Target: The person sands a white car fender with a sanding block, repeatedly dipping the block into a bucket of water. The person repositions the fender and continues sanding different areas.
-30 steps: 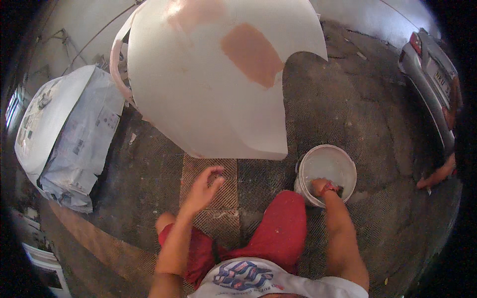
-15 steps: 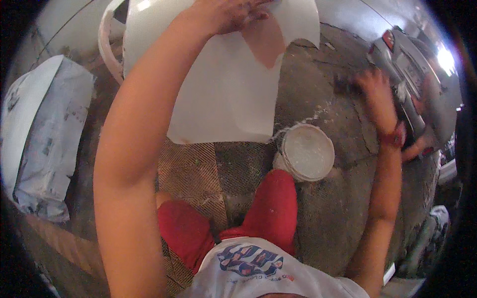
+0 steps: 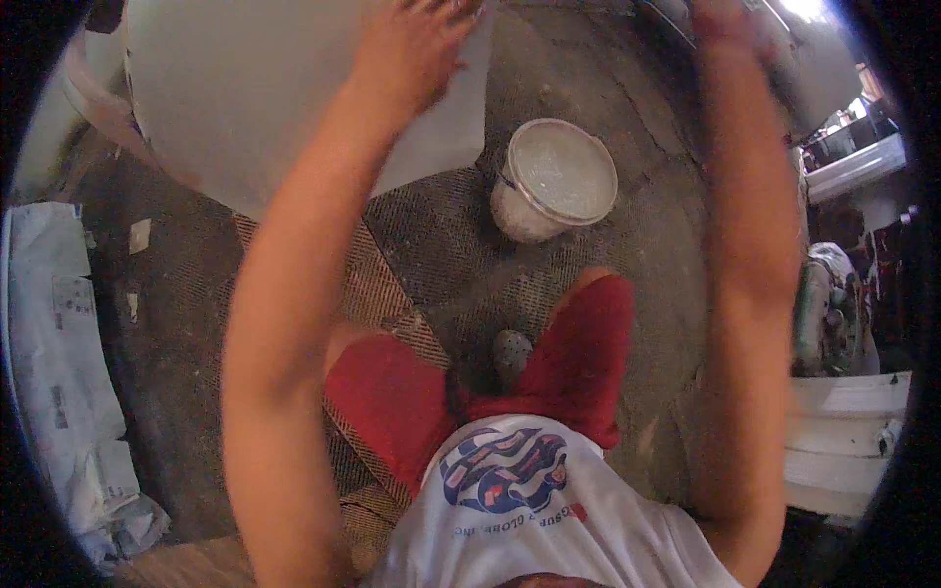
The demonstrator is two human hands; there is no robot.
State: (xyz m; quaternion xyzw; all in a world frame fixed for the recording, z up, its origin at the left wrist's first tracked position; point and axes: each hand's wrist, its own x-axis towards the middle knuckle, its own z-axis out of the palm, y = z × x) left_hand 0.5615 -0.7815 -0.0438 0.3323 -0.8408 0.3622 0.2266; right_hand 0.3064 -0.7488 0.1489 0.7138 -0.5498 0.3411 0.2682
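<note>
A large pale car body panel (image 3: 265,98) fills the upper left, its lower edge above the patterned mat. My left hand (image 3: 414,54) is over the panel near its right edge, fingers stretched and somewhat apart. The fingertips run into the top of the picture, and no held object shows. My right hand (image 3: 730,27) is raised at the upper right, smeared by motion and partly cut off; its fingers cannot be made out. Between the arms, nearer the left hand, stands a white bucket (image 3: 520,211) with cloudy liquid inside.
Plastic-wrapped sheeting (image 3: 69,363) lies along the left side. Below the bucket is a ribbed mat (image 3: 392,269) on the dark floor. A speckled grey shoe (image 3: 512,355) shows between my knees. White panels (image 3: 843,446) and clutter stand at the right, with a car part behind my right arm.
My view has turned right and downward, so the panel and bucket sit higher and further left. The reddish-brown patch by my left hand is out of view. My right arm reaches further forward.
</note>
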